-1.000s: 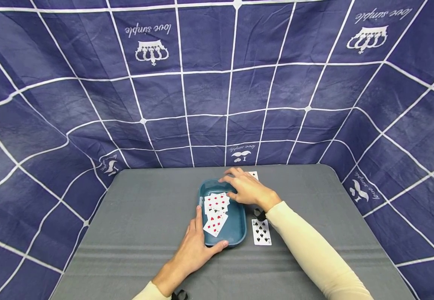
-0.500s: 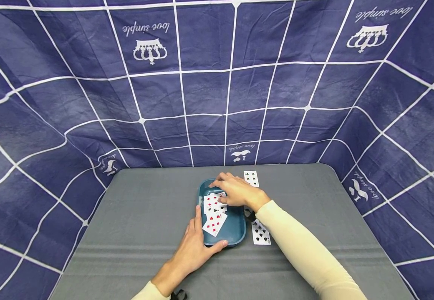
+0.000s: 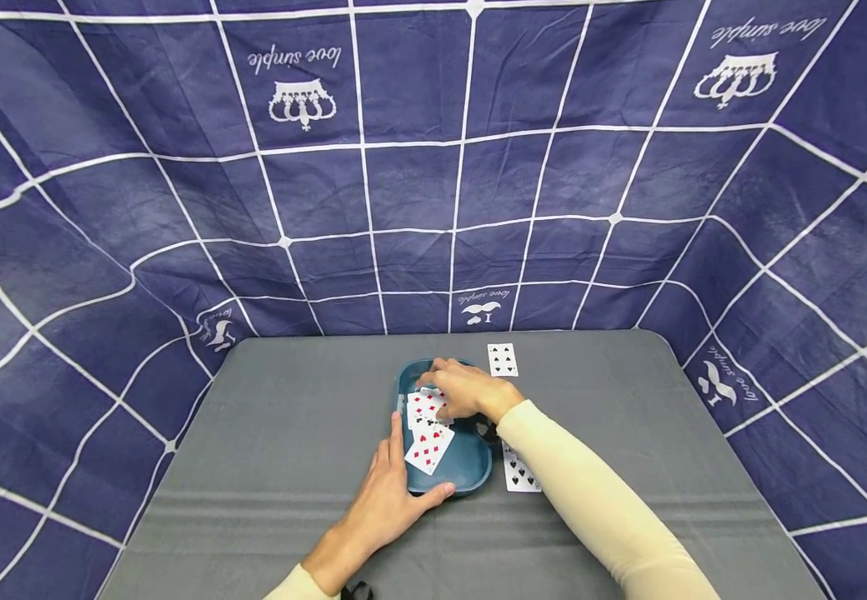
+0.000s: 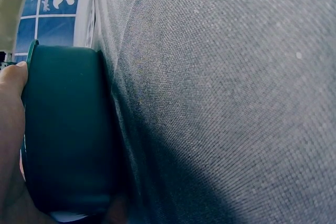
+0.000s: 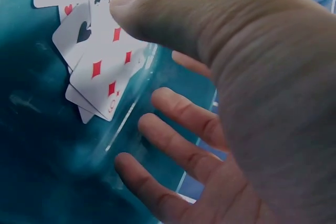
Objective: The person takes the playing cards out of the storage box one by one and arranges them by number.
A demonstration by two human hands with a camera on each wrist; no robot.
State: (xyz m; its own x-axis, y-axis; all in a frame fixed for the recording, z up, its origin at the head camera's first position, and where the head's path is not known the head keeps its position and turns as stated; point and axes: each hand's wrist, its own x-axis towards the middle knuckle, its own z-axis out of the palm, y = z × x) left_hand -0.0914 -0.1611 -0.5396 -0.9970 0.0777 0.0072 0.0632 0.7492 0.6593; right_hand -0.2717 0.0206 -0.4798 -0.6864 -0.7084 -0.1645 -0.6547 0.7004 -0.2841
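Note:
A blue-green plastic tray (image 3: 471,471) stands on the grey table, with a loose pile of face-up playing cards (image 3: 429,450) inside. My left hand (image 3: 384,492) holds the tray's near left corner, fingers along the left side and thumb on the near rim. In the left wrist view the thumb (image 4: 13,80) lies on the rim of the tray (image 4: 68,124). Reaching into the tray's far part, my right hand (image 3: 463,390) is over the pile. The right wrist view shows its thumb (image 5: 152,14) over the cards (image 5: 107,72) and its other fingers spread apart, pinching nothing.
Right of the tray, a six of spades (image 3: 503,359) lies farther back on the table. An eight of spades (image 3: 521,471) lies nearer, partly covered by the right sleeve. Blue gridded cloth (image 3: 418,183) rises behind the table and along both sides.
My right hand has moved left and down from the tray's far right rim to over the cards, uncovering the six of spades. My left hand and the tray have stayed put.

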